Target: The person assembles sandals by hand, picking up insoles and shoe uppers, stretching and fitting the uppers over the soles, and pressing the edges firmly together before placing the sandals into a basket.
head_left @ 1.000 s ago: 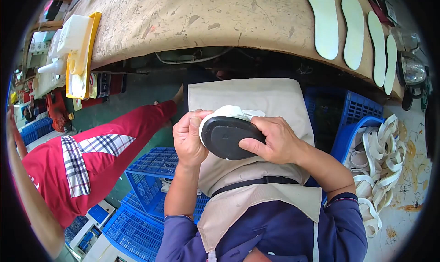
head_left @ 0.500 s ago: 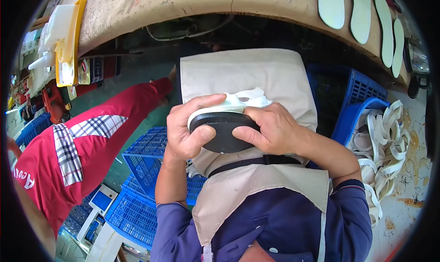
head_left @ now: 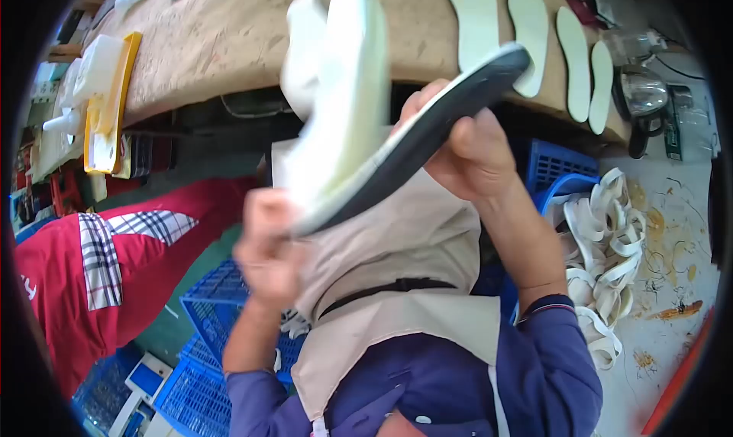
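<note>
A sandal with a thick black sole [head_left: 427,147] and a pale upper layer tilts across my lap, one end raised to the right. From its left part rises a tall, smooth white piece [head_left: 343,93], smeared by motion; whether it is a shoe last or part of the upper I cannot tell. My right hand [head_left: 469,147] grips the sole toward its raised end, thumb on the black side. My left hand [head_left: 269,242] is blurred, its fingers curled at the lower left end of the sandal.
Several white insoles [head_left: 527,36] lie on the brown-covered table [head_left: 221,40]. A yellow tray [head_left: 122,105] is at left. Blue crates [head_left: 191,399] stand on the floor; white straps [head_left: 603,246] are heaped at right. A person in a red shirt [head_left: 153,273] is at left.
The sandal has turned from a toe-on view above my lap to a raised, slanted side view. My right hand has moved up along the sole; my left hand has moved left and down.
</note>
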Motion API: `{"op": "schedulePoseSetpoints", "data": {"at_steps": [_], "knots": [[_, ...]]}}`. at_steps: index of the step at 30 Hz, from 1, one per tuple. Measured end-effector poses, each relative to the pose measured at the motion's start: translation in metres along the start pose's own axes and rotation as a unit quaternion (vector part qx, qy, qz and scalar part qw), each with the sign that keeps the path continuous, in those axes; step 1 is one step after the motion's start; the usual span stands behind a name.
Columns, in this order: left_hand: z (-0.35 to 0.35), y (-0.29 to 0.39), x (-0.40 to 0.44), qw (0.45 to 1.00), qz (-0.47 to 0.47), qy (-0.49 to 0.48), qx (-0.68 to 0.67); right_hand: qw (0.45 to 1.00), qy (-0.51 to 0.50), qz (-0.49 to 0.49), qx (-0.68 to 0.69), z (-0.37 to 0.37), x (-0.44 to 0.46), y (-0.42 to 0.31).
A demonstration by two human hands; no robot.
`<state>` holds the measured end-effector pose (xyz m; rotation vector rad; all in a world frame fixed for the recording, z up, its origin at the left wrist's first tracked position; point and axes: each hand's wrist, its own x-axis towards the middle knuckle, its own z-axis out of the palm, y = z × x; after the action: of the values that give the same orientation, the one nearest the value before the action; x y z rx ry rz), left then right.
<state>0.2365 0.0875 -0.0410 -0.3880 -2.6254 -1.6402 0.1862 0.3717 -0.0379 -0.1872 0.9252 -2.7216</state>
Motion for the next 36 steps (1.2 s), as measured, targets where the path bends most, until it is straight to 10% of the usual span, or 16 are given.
{"op": "schedulePoseSetpoints", "data": {"at_steps": [5, 9, 36], "knots": [[0.047, -0.058, 0.002, 0.816, -0.221, -0.002, -0.533, 0.966, -0.015, 0.173, -0.193, -0.014, 0.006, 0.018], [0.044, -0.056, 0.026, 0.757, -0.251, -0.055, -0.600, 0.936, -0.054, 0.250, -0.242, -0.020, 0.001, 0.048], [-0.003, -0.038, 0.013, 0.841, -0.216, -0.002, -0.496, 0.876, -0.057, 0.035, -0.478, 0.029, -0.014, 0.094]]}}
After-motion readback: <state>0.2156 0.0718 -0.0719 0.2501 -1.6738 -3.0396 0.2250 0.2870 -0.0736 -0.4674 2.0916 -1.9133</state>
